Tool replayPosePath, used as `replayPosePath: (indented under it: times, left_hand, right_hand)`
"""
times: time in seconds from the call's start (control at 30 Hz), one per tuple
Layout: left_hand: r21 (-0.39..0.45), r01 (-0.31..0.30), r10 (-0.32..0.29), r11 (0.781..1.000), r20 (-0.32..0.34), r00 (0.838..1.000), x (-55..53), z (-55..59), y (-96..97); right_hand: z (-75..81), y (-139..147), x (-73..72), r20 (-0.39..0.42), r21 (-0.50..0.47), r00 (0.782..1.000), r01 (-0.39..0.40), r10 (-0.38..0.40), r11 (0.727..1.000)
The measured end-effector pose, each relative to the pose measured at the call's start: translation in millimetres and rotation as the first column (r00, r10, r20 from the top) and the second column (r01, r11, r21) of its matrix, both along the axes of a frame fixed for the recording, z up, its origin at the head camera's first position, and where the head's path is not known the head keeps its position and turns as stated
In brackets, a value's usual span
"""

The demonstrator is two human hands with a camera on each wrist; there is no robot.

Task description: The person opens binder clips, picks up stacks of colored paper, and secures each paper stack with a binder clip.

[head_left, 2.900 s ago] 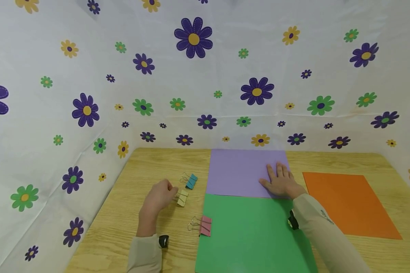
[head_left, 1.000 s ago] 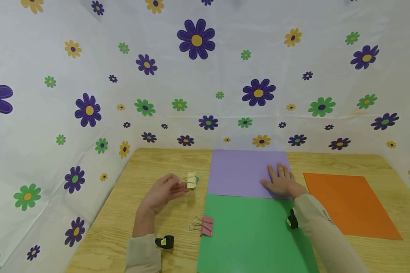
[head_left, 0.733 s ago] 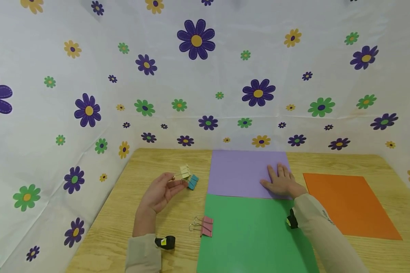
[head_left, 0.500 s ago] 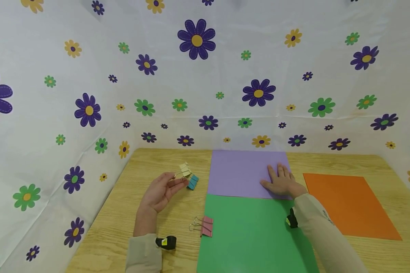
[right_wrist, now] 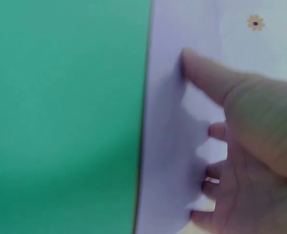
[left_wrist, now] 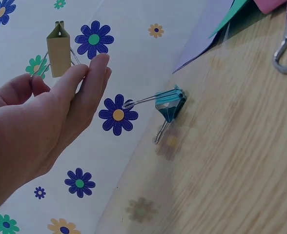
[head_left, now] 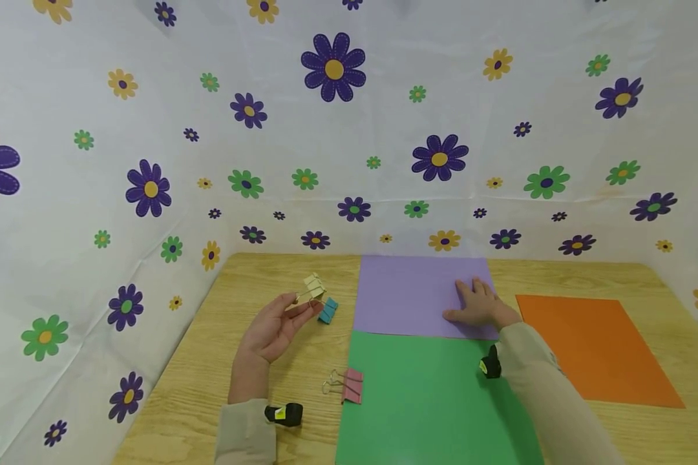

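My left hand (head_left: 271,328) pinches a pale yellow binder clip (head_left: 314,285) by its wire handles, thumb on one side and fingers on the other. The clip is up off the table, its mouth turned away from the palm in the left wrist view. Just beyond my fingertips a blue binder clip (head_left: 328,310) lies on the wood. My right hand (head_left: 478,305) touches the purple sheet (head_left: 407,294) with its fingertips, the palm arched above it. The green sheet (head_left: 430,394) meets the purple one along its far edge. A pink binder clip (head_left: 352,385) sits at the green sheet's left edge.
An orange sheet (head_left: 599,349) lies to the right on the wooden table (head_left: 209,387). A white flower-print cloth (head_left: 372,129) stands as a wall at the back and the left. The right forearm reaches across the green sheet's right edge.
My left hand has lifted the yellow clip from the table, carried it farther back and turned its handles apart. My right hand, flat before, has raised its palm and bent its fingers slightly.
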State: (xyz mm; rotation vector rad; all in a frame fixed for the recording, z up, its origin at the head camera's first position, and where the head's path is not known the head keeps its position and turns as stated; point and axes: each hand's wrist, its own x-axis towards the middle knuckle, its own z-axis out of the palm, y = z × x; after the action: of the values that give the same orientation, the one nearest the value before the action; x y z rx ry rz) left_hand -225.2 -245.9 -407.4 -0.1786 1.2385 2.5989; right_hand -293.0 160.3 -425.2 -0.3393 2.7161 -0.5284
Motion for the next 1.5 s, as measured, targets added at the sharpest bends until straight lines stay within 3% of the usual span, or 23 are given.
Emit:
replayPosePath:
  times: [0.23,0.4,0.63,0.93,1.27,1.5]
  left_hand:
    - [0.044,-0.019,0.018,0.999,0.017,1.0,1.8,-0.8,-2.9]
    - [0.056,-0.012,0.011,0.998,0.017,1.0,2.3,0.5,-3.9]
    - [-0.076,0.042,-0.041,0.996,0.017,0.999,2.8,1.1,-7.4]
    - [-0.119,0.032,-0.031,0.992,0.011,0.999,2.3,1.9,-4.3]
    - [-0.106,0.026,-0.026,0.994,0.003,1.0,1.9,4.9,-1.0]
    - [-0.088,0.031,-0.03,0.996,0.013,0.999,2.0,4.9,4.6]
  right_hand:
    - [5.9,-11.6,-5.5,0.02,-0.053,0.994,0.11,-0.109,0.992]
    - [5.4,-12.7,-9.5,0.001,-0.101,0.992,0.13,-0.13,0.986]
    - [5.7,-14.2,-12.5,-0.02,-0.127,0.987,0.156,-0.16,0.98]
    - [13.0,-13.8,-11.9,0.037,-0.014,0.946,0.323,-0.322,0.946]
    - [22.2,-14.3,-13.3,0.111,0.043,0.899,0.421,-0.423,0.906]
    - [19.5,-11.5,-12.4,0.113,0.047,0.886,0.448,-0.45,0.893]
